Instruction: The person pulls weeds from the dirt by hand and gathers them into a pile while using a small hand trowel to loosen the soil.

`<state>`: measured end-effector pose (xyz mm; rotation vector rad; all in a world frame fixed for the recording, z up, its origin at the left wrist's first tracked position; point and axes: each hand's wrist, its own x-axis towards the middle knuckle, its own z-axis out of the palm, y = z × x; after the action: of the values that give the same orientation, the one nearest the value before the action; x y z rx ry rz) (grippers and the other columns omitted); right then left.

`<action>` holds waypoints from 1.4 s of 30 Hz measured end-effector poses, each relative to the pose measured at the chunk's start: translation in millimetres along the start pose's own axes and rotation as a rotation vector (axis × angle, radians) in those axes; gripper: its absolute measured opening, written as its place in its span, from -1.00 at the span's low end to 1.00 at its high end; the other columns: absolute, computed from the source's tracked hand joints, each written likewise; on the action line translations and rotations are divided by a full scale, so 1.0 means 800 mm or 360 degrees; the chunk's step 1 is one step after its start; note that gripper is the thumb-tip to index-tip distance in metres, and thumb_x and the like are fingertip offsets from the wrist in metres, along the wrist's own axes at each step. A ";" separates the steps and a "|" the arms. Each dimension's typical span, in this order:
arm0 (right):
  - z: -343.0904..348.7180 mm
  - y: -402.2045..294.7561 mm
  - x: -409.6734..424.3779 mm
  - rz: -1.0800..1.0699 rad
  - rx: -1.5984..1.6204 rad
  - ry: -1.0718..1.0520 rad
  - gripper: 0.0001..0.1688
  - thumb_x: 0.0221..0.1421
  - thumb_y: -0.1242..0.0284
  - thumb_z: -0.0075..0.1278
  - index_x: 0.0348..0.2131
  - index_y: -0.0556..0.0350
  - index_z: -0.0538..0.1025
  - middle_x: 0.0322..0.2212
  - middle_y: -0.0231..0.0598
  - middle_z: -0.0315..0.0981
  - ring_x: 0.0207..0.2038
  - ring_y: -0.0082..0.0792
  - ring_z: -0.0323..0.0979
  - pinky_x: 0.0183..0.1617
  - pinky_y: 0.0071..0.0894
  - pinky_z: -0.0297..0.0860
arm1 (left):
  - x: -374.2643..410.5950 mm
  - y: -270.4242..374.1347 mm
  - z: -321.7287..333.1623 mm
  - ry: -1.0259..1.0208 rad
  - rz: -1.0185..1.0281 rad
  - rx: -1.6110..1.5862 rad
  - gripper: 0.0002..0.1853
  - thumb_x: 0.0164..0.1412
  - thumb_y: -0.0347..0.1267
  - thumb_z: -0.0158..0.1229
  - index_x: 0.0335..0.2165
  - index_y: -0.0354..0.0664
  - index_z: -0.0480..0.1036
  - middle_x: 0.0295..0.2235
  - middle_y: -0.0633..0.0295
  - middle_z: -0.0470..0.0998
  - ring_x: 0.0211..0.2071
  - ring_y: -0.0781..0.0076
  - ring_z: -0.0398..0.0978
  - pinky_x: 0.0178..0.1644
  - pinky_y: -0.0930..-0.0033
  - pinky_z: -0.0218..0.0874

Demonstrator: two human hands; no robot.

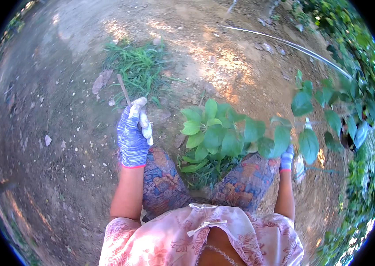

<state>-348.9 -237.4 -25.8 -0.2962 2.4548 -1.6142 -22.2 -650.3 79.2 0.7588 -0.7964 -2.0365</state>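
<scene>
My left hand wears a blue-and-white knit glove with pale coated fingers and a red cuff. Its fingers are curled around a thin brown stick, whose far end points up beyond the thumb. Just past it grows a tuft of green grass. My right hand, in a matching glove, is beside my right knee. Broad leaves on a branch stretch in front of it and cover its fingers, so what it holds does not show. A second grass clump lies between my knees, partly under the leaves.
Bare soil with small stones and dry leaves surrounds me. A pale thin pole or pipe crosses the ground at the upper right. Dense leafy bushes line the right side. A flat dry leaf lies left of the grass.
</scene>
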 end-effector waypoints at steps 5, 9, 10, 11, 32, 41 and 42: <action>-0.006 -0.123 -0.176 0.0070 0.0746 0.0777 -0.48 0.07 0.46 -0.21 0.05 -0.09 0.15 -0.66 -0.47 0.19 -0.71 -0.67 0.14 -0.77 -0.62 0.12 | -0.020 0.007 -0.007 -0.0166 0.0025 -0.0093 -0.69 0.16 -0.29 -0.08 -0.19 -0.29 0.33 -0.74 0.40 0.25 -0.81 0.64 0.20 -0.87 0.57 0.03; 0.004 -0.178 -0.236 -0.0516 0.0746 0.0826 -0.37 0.05 0.44 -0.16 0.10 0.04 0.02 -0.71 -0.44 0.17 -0.76 -0.63 0.15 -0.78 -0.62 0.16 | -0.020 0.003 0.001 -0.0299 0.0020 -0.0109 -0.68 0.17 -0.30 -0.09 -0.17 -0.30 0.31 -0.73 0.40 0.27 -0.80 0.64 0.22 -0.86 0.56 0.07; 0.020 -0.202 -0.249 -0.0585 0.0711 0.0720 -0.36 0.05 0.43 -0.15 0.10 0.06 0.02 -0.71 -0.43 0.17 -0.77 -0.62 0.14 -0.79 -0.62 0.16 | -0.020 0.001 0.000 -0.0330 0.0019 -0.0133 -0.68 0.17 -0.30 -0.09 -0.17 -0.31 0.31 -0.73 0.40 0.27 -0.80 0.64 0.22 -0.86 0.56 0.08; 0.033 -0.223 -0.257 -0.0649 0.0673 0.0613 -0.36 0.05 0.43 -0.15 0.09 0.09 0.01 -0.72 -0.42 0.17 -0.78 -0.62 0.14 -0.79 -0.63 0.17 | -0.019 -0.002 -0.003 -0.0358 0.0018 -0.0155 -0.67 0.17 -0.30 -0.09 -0.17 -0.31 0.31 -0.72 0.39 0.27 -0.80 0.64 0.22 -0.86 0.56 0.08; 0.125 -0.120 0.015 0.0784 -0.0232 -0.0334 -0.32 0.07 0.32 -0.16 0.13 -0.27 -0.06 -0.65 -0.35 0.27 -0.73 -0.48 0.21 -0.71 -0.38 0.19 | -0.091 0.043 -0.057 -0.0176 0.0417 -0.0036 -0.60 0.18 -0.28 -0.10 -0.11 -0.39 0.23 -0.70 0.39 0.26 -0.81 0.65 0.18 -0.88 0.57 0.09; 0.182 -0.033 0.019 0.0907 0.0453 0.0301 -0.50 0.03 0.32 -0.10 -0.03 -0.27 0.14 -0.61 -0.35 0.29 -0.67 -0.46 0.26 -0.68 -0.46 0.21 | -0.089 0.035 -0.056 -0.0130 0.0296 -0.0383 -0.70 0.18 -0.35 -0.11 -0.23 -0.44 0.23 -0.76 0.31 0.19 -0.83 0.55 0.14 -0.87 0.59 0.03; 0.200 -0.030 0.017 0.0922 0.0440 0.0295 -0.42 0.05 0.31 -0.12 0.05 -0.31 0.05 -0.63 -0.34 0.29 -0.70 -0.47 0.25 -0.70 -0.46 0.21 | -0.085 0.031 -0.056 -0.0120 0.0267 -0.0318 -0.68 0.19 -0.36 -0.14 -0.18 -0.43 0.18 -0.75 0.31 0.19 -0.82 0.55 0.15 -0.88 0.58 0.06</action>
<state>-317.8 -391.7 -66.7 0.5737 2.1029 -1.7186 55.9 -617.3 85.8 0.4896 -0.6629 -1.9666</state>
